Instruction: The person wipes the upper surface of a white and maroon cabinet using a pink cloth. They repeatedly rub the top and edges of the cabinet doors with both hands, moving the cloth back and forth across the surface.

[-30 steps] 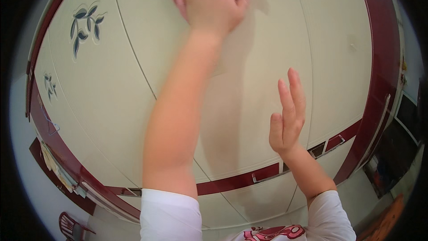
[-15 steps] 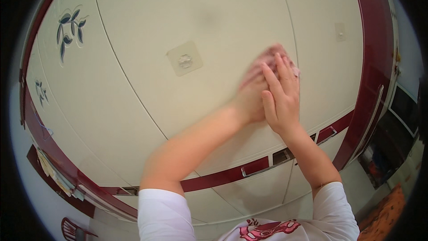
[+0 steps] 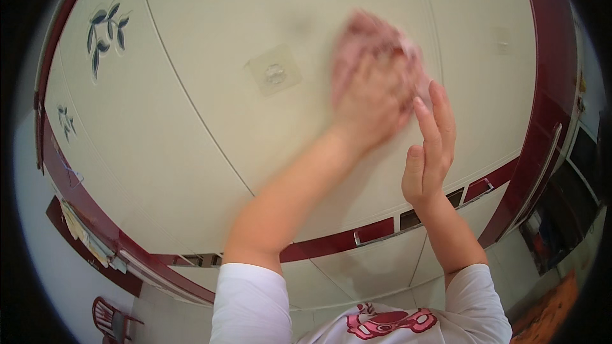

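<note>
Against the cream cabinet door (image 3: 268, 134), my left hand (image 3: 371, 102) presses a pink cloth (image 3: 357, 37). The hand and cloth are smeared by motion, and the cloth spreads beyond the fingers at the top and right. Just right of it, my right hand (image 3: 433, 146) is raised with the fingers stretched and the thumb apart, holding nothing. Its fingertips are close to the cloth's lower right edge; whether they touch cannot be told. To the left of the cloth, a clear square adhesive hook (image 3: 275, 74) sticks to the door.
A second adhesive hook (image 3: 503, 44) is at the right. Dark leaf patterns (image 3: 107, 35) decorate the left door. Below runs a red band (image 3: 331, 245) with metal handles. A red wooden chair (image 3: 113, 320) stands at the lower left, and an orange patterned fabric (image 3: 548, 312) lies at the lower right.
My left hand has moved up with the cloth, which is more spread out. My right hand, formerly laid over the left, has come away to the right. The view has shifted slightly.
</note>
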### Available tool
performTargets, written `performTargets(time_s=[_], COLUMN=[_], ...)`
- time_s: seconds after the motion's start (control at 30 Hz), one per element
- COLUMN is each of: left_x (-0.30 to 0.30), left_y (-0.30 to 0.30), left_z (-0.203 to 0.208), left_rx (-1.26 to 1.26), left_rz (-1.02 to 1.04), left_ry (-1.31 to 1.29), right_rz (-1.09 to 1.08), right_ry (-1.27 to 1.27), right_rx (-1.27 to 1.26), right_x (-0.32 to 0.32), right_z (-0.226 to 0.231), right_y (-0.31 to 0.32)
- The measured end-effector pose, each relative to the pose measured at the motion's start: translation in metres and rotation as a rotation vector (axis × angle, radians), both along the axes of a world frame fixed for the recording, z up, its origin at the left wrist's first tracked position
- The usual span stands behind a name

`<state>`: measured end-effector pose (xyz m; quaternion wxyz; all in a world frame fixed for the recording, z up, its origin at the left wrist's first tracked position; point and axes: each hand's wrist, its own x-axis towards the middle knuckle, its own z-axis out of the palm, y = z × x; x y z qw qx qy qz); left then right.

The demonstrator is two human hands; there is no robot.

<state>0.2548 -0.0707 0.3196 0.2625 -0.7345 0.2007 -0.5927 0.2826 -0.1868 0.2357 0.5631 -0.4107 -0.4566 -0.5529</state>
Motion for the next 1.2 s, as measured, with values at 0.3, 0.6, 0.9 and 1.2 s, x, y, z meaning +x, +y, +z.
performTargets(time_s=[0.3, 0.6, 0.9, 1.2], left_x=[-0.072, -0.201, -0.346, -0.284], left_y=[0.048, 0.142, 0.241, 0.208], left_z=[-0.084, -0.068, -0.101, -0.205], left_rx=[-0.166, -0.29, -0.488, -1.07], left_rz=[0.171, 0.473, 0.736, 0.246], left_ry=[0.111, -0.291, -0.722, -0.656], right_rz=[-0.015, 0.147, 0.29, 0.3], right_ry=[0.104, 0.112, 0.151, 0.328], right_rx=[-0.414, -0.454, -0.508, -0.563], right_x=[-0.035, -0.092, -0.153, -0.169], right_z=[-0.051, -0.067, -0.077, -0.106], right_y=[0.023, 0.056, 0.1, 0.101])
